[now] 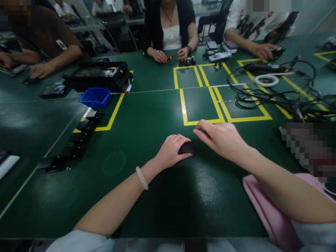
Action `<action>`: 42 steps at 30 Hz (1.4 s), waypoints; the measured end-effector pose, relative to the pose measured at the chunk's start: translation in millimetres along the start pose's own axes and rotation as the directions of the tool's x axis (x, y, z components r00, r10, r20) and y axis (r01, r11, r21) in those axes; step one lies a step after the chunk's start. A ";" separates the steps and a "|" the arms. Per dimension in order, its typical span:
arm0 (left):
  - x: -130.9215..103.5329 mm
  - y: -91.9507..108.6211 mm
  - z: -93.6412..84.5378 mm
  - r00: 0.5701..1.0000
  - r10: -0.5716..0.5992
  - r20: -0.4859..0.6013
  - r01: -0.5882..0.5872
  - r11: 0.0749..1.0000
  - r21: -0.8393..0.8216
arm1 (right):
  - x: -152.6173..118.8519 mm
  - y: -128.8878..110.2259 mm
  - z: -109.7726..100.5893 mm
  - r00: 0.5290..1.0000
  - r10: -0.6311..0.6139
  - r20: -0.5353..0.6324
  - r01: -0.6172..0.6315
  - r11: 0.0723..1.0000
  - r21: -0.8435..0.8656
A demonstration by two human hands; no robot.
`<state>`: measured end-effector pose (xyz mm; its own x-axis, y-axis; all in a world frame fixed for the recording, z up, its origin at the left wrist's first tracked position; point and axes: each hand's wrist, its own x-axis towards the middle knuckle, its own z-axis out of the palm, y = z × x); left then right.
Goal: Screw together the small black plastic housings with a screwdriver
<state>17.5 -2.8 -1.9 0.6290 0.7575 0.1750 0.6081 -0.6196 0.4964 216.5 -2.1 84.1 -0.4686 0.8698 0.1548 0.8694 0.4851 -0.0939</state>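
My left hand [171, 151] is closed around a small black boxy part [187, 149], keeping it low over the green table. A bracelet circles that wrist. My right hand [222, 139] is just to the right, thumb and forefinger pinched together. From the pinch a thin dark piece [196, 140] reaches toward the black part's upper right edge. Whether it is a wire or a slim tool, and whether it touches the part, I cannot tell. To the left, several similar black parts [68, 152] stand in a slanting row, near a blue bin [96, 98] with small dark pieces inside.
Black trays [98, 77] are stacked behind the bin. Yellow tape outlines [203, 122] mark the table ahead. Coiled black cables [252, 99] and a white coil [266, 80] lie at right. Pink cloth [258, 196] sits under my right forearm. Co-workers sit across the table.
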 end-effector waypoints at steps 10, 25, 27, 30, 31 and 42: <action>-0.1 -0.5 0.1 1.000 0.006 -0.013 -0.006 1.000 -0.014 | -0.9 -0.2 -0.3 0.998 -0.050 -0.035 0.053 0.995 0.087; -0.3 -2.2 1.7 1.000 0.012 -0.019 -0.012 1.000 -0.005 | -1.9 -1.3 -3.8 0.999 -0.054 0.000 0.054 0.997 0.059; -0.2 -2.6 2.2 1.000 0.012 -0.022 -0.013 1.000 -0.004 | -2.2 -1.1 -3.9 0.998 -0.064 0.003 0.064 0.997 0.041; 0.0 -2.2 1.8 1.000 0.010 -0.022 -0.010 1.000 -0.005 | -1.3 -0.6 -1.7 0.999 -0.053 0.003 0.053 0.998 0.015; 0.1 -1.8 1.4 1.000 0.009 -0.018 -0.009 1.000 -0.006 | -0.9 -0.5 -0.8 0.999 -0.047 0.004 0.047 0.999 0.018; 0.1 -0.9 0.0 1.000 0.004 -0.009 -0.004 1.000 -0.017 | -2.5 -2.0 -8.3 0.998 -0.055 0.023 0.054 0.997 0.051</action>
<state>17.0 -2.1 -2.3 0.6266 0.7571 0.1847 0.5973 -0.6189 0.5101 217.2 -6.0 92.1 -0.5193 0.8436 0.1367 0.8338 0.5352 -0.1355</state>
